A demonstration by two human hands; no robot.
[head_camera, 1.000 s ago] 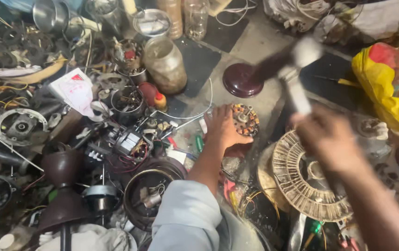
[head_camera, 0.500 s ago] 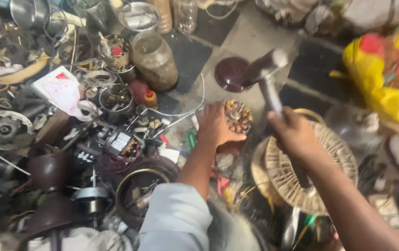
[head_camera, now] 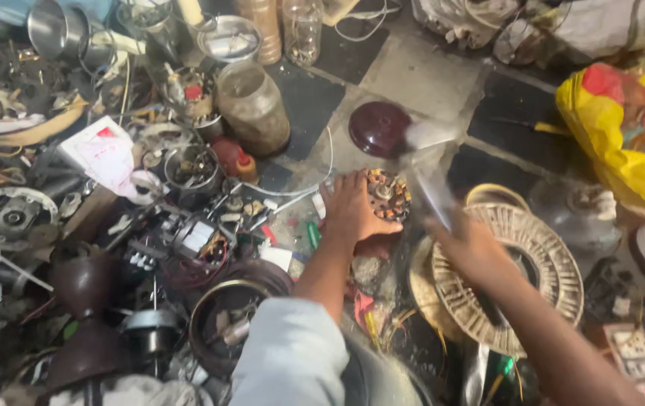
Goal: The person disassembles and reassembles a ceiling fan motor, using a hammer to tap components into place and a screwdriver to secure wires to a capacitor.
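My left hand (head_camera: 352,210) grips a small round motor part with copper windings (head_camera: 388,195) and holds it down on the cluttered floor. My right hand (head_camera: 469,244) is closed around the handle of a hammer (head_camera: 429,162). The hammer is blurred by motion, and its head hangs just right of and above the motor part. A round ribbed fan stator disc (head_camera: 518,271) lies under my right forearm.
A dark maroon dome cover (head_camera: 379,128) lies on the tiled floor behind the motor part. A cloudy plastic jar (head_camera: 253,105), metal cups and tangled wires crowd the left. A yellow and red bag (head_camera: 630,128) sits at the right. A dark round housing (head_camera: 228,323) lies near my left sleeve.
The hammer has swung down from a raised position toward the motor part. My right hand came lower and closer. My left hand stayed on the part.
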